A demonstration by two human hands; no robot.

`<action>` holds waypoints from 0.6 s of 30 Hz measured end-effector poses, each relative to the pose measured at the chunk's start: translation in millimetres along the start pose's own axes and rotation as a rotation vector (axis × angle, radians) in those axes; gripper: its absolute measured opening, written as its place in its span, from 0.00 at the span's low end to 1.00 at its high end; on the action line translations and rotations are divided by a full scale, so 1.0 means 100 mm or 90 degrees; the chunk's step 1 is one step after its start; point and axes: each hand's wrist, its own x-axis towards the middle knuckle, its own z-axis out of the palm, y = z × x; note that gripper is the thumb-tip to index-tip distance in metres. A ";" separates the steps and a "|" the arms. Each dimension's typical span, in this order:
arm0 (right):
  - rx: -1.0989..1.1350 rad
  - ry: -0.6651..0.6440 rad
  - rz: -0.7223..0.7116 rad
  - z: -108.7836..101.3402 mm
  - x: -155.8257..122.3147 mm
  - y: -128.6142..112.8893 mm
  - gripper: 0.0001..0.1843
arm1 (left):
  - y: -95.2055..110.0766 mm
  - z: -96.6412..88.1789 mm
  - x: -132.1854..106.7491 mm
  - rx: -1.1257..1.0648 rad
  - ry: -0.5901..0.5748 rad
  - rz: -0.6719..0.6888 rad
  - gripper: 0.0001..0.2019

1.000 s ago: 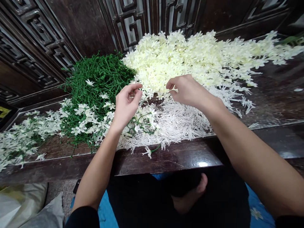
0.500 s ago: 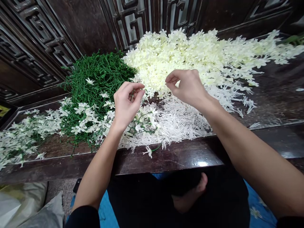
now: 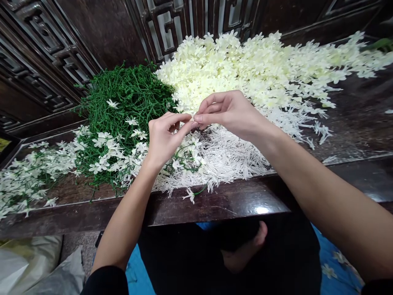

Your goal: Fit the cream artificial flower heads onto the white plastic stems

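Observation:
My left hand [image 3: 167,133] is closed in a pinch, its thumb and forefinger tips stretched to the right. My right hand [image 3: 225,112] pinches too, and its fingertips meet those of the left. Between them shows a small pale flower piece [image 3: 193,117], mostly covered by the fingers. Just behind the hands rises a heap of loose cream-white artificial blossoms [image 3: 227,67]. Below them lies a pile of thin white stamen pieces [image 3: 236,157]. Left of my left hand is a heap of green plastic stems [image 3: 125,94], and white flowers on green stems [image 3: 107,153] lie in front of it.
The dark wooden bench [image 3: 227,203] has a raised front edge, with one stemmed flower [image 3: 189,195] lying on it. A carved lattice back [image 3: 166,24] stands behind the heaps. Pale sacks [image 3: 55,266] are at the lower left, and blue cloth [image 3: 333,262] lies below.
My right hand has moved left and slightly down, so its fingertips now meet those of my left hand. Before, a gap lay between the two pinches.

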 end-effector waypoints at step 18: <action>-0.600 -0.064 -0.059 -0.04 0.02 0.37 0.16 | -0.03 -0.04 0.04 -0.043 0.044 -0.117 0.04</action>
